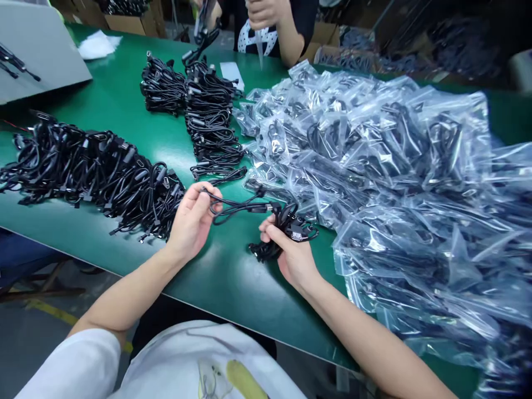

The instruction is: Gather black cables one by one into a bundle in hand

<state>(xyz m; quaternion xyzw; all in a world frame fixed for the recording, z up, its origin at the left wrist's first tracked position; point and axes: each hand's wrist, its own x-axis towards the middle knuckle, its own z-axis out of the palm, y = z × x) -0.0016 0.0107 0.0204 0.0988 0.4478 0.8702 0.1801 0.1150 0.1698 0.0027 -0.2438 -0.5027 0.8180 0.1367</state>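
Note:
My left hand point(193, 219) pinches one end of a looped black cable point(235, 208) between thumb and fingers. The cable's other end, with its connectors, reaches across to my right hand point(293, 252). That hand is closed round a bunch of black cables point(286, 224), and a metal-tipped plug shows beside the thumb. Both hands are above the green table near its front edge. Left of my left hand lies a long heap of bundled black cables point(103, 172). A stacked row of folded cables point(211, 122) stretches away just beyond my hands.
Clear plastic bags with cables point(374, 149) are piled over the right side of the green table point(233, 282). Opposite, a person in a black shirt point(299, 27) holds cables and a clear bag. A grey box point(41, 50) and white plastic point(98, 45) are at the back left.

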